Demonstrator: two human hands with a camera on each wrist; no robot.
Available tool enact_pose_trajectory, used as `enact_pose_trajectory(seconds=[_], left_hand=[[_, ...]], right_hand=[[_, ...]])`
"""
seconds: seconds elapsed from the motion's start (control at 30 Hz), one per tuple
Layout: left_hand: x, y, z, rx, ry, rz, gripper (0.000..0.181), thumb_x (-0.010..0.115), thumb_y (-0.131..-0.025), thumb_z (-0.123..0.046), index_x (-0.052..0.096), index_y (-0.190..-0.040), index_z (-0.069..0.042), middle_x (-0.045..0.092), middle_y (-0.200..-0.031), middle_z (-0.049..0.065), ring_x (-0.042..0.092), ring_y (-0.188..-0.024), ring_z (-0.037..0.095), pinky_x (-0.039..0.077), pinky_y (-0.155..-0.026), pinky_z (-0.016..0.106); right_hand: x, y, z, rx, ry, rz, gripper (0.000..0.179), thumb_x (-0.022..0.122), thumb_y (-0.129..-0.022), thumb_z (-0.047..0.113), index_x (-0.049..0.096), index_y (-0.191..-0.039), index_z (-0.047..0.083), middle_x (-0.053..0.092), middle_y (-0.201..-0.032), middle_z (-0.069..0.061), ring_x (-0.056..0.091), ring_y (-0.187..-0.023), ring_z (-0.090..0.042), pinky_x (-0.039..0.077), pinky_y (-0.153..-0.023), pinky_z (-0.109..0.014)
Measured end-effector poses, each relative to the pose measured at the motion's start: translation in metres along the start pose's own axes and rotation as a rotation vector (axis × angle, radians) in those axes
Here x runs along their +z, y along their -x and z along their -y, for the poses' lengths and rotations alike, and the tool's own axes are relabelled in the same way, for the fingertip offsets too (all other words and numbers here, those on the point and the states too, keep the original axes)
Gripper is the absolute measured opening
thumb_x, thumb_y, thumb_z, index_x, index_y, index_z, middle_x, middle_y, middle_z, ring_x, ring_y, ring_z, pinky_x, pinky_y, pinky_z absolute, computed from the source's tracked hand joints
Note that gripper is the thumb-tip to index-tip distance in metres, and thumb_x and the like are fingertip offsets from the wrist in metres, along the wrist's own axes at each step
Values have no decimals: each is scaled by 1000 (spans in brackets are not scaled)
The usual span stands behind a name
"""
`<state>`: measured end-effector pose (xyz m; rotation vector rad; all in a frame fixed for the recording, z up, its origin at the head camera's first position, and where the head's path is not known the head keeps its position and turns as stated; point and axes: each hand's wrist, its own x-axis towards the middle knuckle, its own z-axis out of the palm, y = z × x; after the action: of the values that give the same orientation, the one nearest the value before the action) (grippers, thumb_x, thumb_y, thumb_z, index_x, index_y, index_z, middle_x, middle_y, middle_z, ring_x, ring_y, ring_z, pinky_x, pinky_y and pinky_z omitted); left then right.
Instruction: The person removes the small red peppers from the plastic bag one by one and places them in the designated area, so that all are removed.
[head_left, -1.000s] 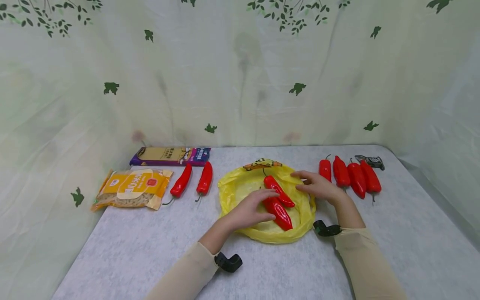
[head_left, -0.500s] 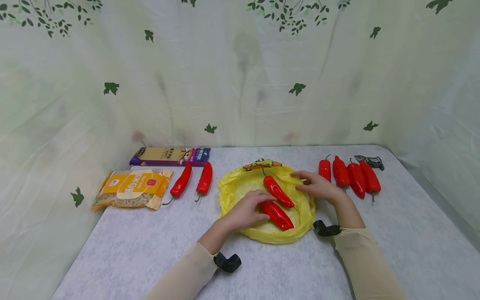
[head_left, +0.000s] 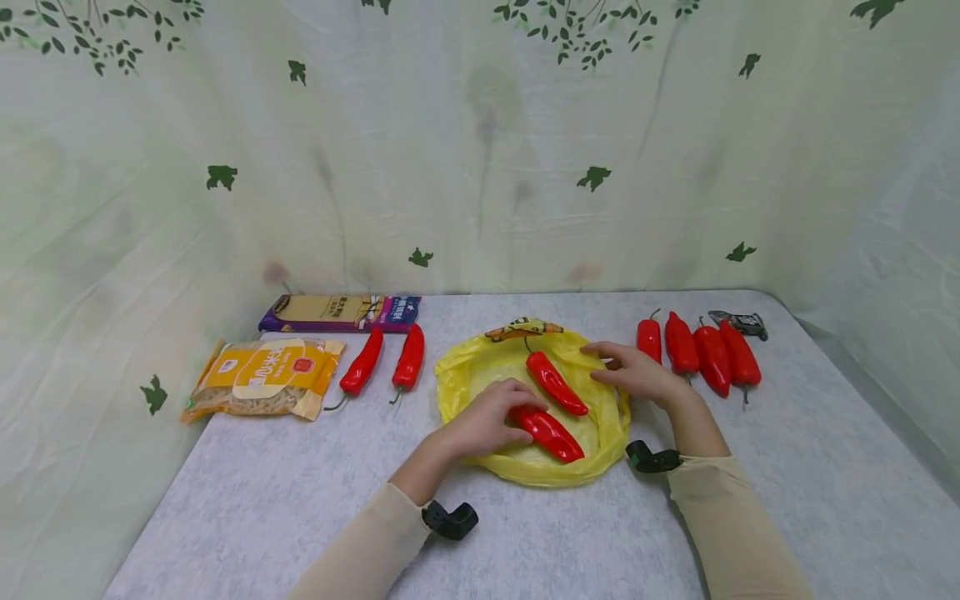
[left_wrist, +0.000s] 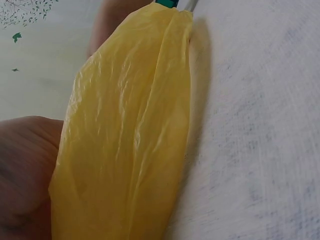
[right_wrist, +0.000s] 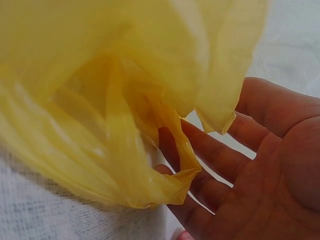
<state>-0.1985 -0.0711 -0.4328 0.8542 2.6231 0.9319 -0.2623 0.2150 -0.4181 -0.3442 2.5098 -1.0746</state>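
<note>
In the head view a yellow plastic bag [head_left: 465, 375] lies spread wide, its mouth facing up. Two red chili peppers are inside; the upper pepper [head_left: 557, 385] lies by itself. My left hand [head_left: 487, 421] grips the stem end of the lower pepper [head_left: 551, 435] between thumb and fingers, hiding its stem. On the bag's right rim rests my right hand [head_left: 637, 371], fingers loosely extended. The right wrist view shows those fingers [right_wrist: 220, 155] reaching behind the bag's plastic folds [right_wrist: 115, 150]. In the left wrist view, the bag's side [left_wrist: 125, 135] covers most of the left hand.
Left of the bag lie two red peppers [head_left: 408, 358], an orange food packet [head_left: 266, 377] and a purple-and-gold package [head_left: 341, 312]. Several red peppers [head_left: 712, 358] and a small black packet [head_left: 741, 323] are at the right. A curtain [head_left: 480, 167] backs the table.
My left hand has closed around the lower pepper's stem end and drawn back slightly left, shifting the pepper a little with it. The right hand has stayed in place.
</note>
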Motion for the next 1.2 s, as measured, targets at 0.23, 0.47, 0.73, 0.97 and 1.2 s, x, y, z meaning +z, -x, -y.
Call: enact_pose_trajectory(seconds=[0.23, 0.47, 0.73, 0.97, 1.2], left_hand=[[-3, 1, 0, 27, -56, 11, 41, 74, -90, -21, 67, -130, -25, 64, -134, -5, 51, -125, 18, 40, -108, 41], [-4, 2, -2, 26, -115, -2, 40, 76, -88, -24, 69, -127, -26, 68, -128, -8, 54, -119, 15, 33, -92, 34], [-6, 3, -1, 18, -64, 16, 40, 76, -88, -23, 68, -126, -28, 67, -126, -9, 57, -121, 12, 39, -103, 35], [-11, 5, 0, -1, 9, 13, 39, 76, -88, -19, 67, -126, -24, 64, -123, -6, 56, -114, 11, 47, -105, 34], [-20, 7, 2, -2, 55, -21, 39, 76, -88, -21, 67, -126, -24, 64, -119, -8, 56, -109, 11, 49, -100, 33]], right_hand=[[0, 0, 0, -3, 0, 2, 56, 65, -94, 30, 49, -147, 20, 46, -151, -18, 53, -127, -36, 57, -96, -43], [0, 1, 0, -8, -3, 5, 56, 65, -94, 30, 49, -147, 19, 46, -151, -18, 52, -128, -37, 57, -96, -43], [0, 0, 0, -5, -6, 4, 56, 64, -95, 30, 49, -147, 19, 46, -151, -18, 52, -128, -37, 56, -98, -45], [0, 0, 1, 4, -11, 0, 56, 65, -94, 30, 49, -147, 20, 46, -151, -17, 53, -127, -35, 57, -97, -43], [2, -1, 0, 9, 2, -2, 56, 65, -94, 31, 48, -147, 21, 46, -151, -17, 53, -125, -35, 57, -96, -42]])
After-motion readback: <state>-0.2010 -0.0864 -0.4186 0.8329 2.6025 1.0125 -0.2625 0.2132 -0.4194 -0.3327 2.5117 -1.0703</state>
